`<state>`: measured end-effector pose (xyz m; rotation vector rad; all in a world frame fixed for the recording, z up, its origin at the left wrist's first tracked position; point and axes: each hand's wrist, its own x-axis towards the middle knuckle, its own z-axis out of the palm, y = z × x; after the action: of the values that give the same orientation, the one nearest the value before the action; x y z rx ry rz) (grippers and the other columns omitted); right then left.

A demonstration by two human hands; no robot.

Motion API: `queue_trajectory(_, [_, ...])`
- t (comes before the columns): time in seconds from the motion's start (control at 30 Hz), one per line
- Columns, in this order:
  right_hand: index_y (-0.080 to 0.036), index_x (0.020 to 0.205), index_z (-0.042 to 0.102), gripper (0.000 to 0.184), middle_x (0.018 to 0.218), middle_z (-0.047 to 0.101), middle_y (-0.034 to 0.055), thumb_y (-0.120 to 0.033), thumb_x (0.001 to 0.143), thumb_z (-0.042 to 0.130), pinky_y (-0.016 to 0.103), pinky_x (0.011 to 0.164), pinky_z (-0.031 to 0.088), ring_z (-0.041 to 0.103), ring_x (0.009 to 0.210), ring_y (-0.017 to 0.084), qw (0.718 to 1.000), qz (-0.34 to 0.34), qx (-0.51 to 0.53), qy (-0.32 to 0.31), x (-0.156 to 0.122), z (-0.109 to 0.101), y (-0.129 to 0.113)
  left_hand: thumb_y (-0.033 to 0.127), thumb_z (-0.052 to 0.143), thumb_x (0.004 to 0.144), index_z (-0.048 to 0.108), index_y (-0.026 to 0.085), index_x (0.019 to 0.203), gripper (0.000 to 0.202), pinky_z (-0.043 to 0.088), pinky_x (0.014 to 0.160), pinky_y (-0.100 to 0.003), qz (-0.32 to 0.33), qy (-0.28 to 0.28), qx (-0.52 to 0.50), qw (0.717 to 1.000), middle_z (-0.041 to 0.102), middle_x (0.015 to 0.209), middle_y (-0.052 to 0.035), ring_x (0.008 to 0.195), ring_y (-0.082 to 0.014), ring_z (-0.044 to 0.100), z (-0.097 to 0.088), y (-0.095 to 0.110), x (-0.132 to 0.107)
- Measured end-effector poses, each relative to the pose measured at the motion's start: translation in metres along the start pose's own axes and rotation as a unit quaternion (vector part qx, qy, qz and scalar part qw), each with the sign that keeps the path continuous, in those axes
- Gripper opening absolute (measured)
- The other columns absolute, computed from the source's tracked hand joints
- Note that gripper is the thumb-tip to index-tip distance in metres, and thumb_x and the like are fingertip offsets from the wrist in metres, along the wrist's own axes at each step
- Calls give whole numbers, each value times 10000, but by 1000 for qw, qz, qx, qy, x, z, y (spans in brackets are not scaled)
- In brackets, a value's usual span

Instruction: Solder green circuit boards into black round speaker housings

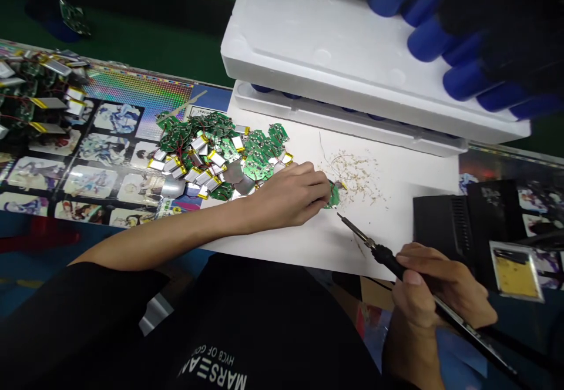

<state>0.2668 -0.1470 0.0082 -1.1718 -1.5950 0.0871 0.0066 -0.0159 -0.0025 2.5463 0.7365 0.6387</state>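
My left hand (293, 193) rests on a white sheet (396, 161) with its fingers pinched on a small green circuit board (333, 196). My right hand (434, 287) grips a black soldering iron (374, 246) like a pen. The iron's metal tip points up and left, just short of the board. A heap of green circuit boards with silver battery packs (215, 152) lies left of my left hand.
Scraps of wire and solder (359, 172) litter the sheet beyond the board. White foam trays (335, 61) holding blue cylinders (458, 43) are stacked at the back. A black soldering station (458, 219) with a yellow sponge (516, 269) stands at right. More boards (39, 93) lie far left.
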Motion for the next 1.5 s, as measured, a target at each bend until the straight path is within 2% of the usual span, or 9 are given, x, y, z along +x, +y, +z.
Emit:
queue_trajectory(0.13, [-226,904,781,50,685,712,-8,-219,863,753,366,501,582,671,534,196,1000,-13,-24,-12,-2,2,-2,240,489,1101,697,175,1001,240,463,858,-369,4,25,26,999,763,1030,-72,955,-229,598,6,2,-1])
queue_trajectory(0.3, [-229,990,784,155,714,718,-15,-161,853,756,348,503,574,679,565,188,999,-8,-20,-29,2,11,-9,220,509,1078,690,175,988,208,473,846,-359,17,52,31,998,760,1018,-65,939,-225,589,10,1,0])
queue_trajectory(0.43, [-213,1003,774,212,717,722,-12,-110,822,738,330,456,553,662,524,177,997,-45,1,-56,5,15,-7,221,517,1073,687,176,981,198,478,857,-360,18,49,27,998,757,1013,-68,941,-225,591,9,1,0])
queue_trajectory(0.67, [-229,953,744,163,681,723,-19,-133,825,716,320,430,564,666,479,180,995,-61,-22,-73,9,18,-8,225,505,1078,686,180,980,211,470,845,-369,11,38,25,999,760,1017,-75,938,-227,590,9,1,0])
queue_trajectory(0.87, [-217,935,743,170,669,708,-12,-110,806,714,305,426,541,655,489,170,990,-107,-25,-87,12,19,-8,221,508,1074,687,182,980,206,470,843,-365,13,47,27,998,760,1012,-65,937,-226,588,10,0,-1])
queue_trajectory(1.07, [-245,945,745,177,717,728,-6,-126,817,717,321,492,570,678,553,174,985,-107,-37,-132,9,16,-12,221,514,1074,680,185,976,196,470,853,-365,14,44,34,998,757,1017,-73,937,-227,589,11,0,-1])
queue_trajectory(1.37, [-186,942,750,182,728,717,21,-80,795,726,314,518,575,682,577,167,983,-118,-21,-140,12,17,-14,231,503,1081,684,181,977,214,477,858,-372,13,47,36,998,757,1025,-73,939,-229,586,13,-1,-1])
queue_trajectory(1.5, [-226,932,742,164,708,722,5,-113,816,716,306,496,572,682,559,168,983,-122,-37,-134,13,18,-13,220,505,1075,683,182,968,211,473,850,-363,20,58,36,997,756,1014,-68,931,-227,589,13,-1,-1])
